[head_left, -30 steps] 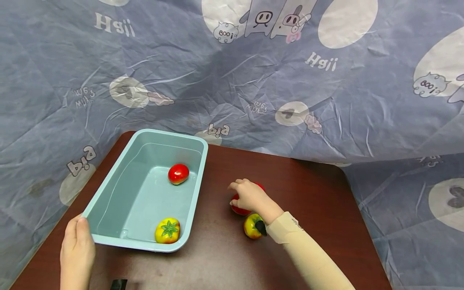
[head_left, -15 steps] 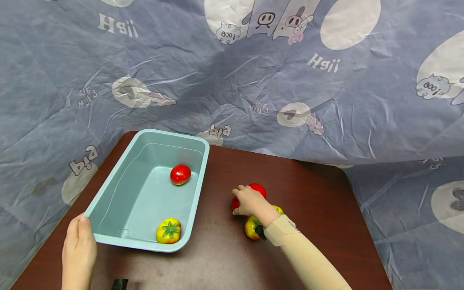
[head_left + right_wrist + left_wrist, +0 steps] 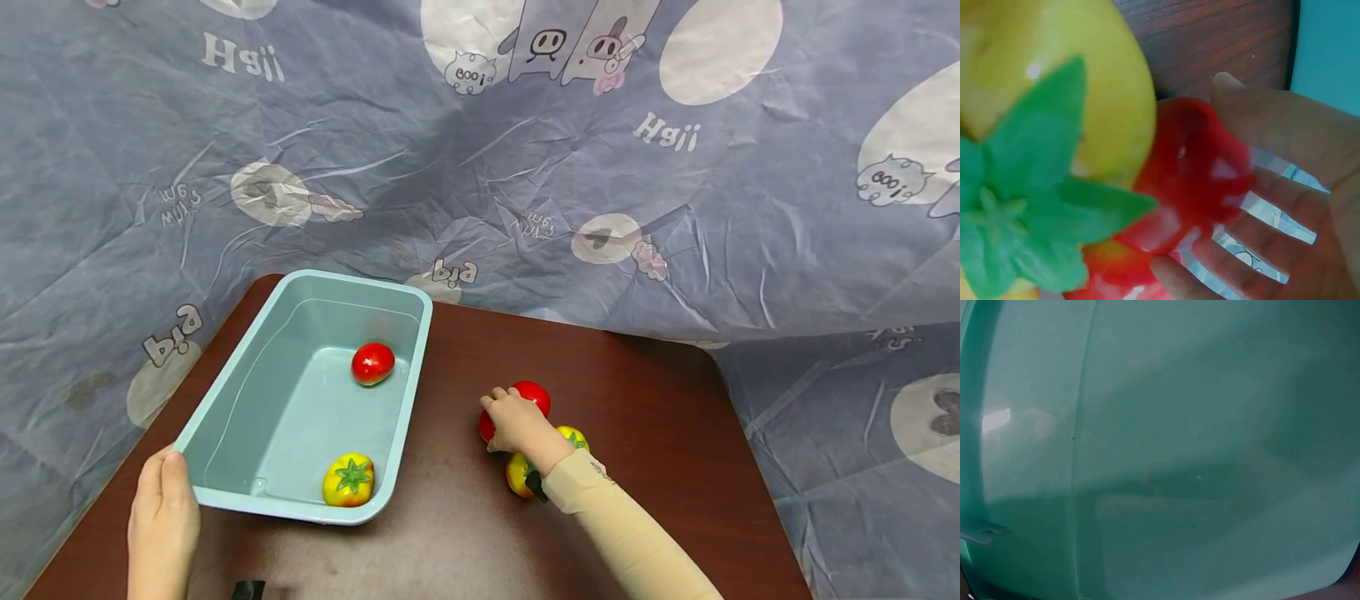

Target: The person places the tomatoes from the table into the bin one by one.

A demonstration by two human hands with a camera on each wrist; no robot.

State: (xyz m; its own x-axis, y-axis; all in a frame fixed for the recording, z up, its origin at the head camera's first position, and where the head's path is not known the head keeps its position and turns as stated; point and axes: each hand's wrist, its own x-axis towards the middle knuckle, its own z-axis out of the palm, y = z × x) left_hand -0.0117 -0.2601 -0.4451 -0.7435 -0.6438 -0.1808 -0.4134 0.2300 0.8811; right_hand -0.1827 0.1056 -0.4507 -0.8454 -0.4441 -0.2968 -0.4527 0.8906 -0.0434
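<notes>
At the near left corner of a pale blue-green tub [image 3: 300, 506], my left hand [image 3: 161, 525] grips the rim. Inside the tub lie a red toy fruit [image 3: 372, 364] and a yellow toy fruit [image 3: 348, 481] with a green star-shaped calyx. On the table, my right hand [image 3: 519, 427] holds another shiny red fruit [image 3: 1191, 169], thumb on one side and fingers round the other. A further red fruit [image 3: 535, 396] sits just behind that hand. Beneath the right wrist are two yellow fruits, one nearer [image 3: 517, 475] and one farther [image 3: 574, 437], both partly hidden.
The dark brown table [image 3: 637, 400] carries the tub on its left side. A grey-blue printed cloth [image 3: 480, 167] hangs behind and around it. Near the front edge, a small black item [image 3: 247, 590] is cut off by the frame.
My right hand has come down onto the red fruit and shifted slightly nearer, uncovering more of the red fruit behind and the farther yellow one. The left hand and tub stay put.
</notes>
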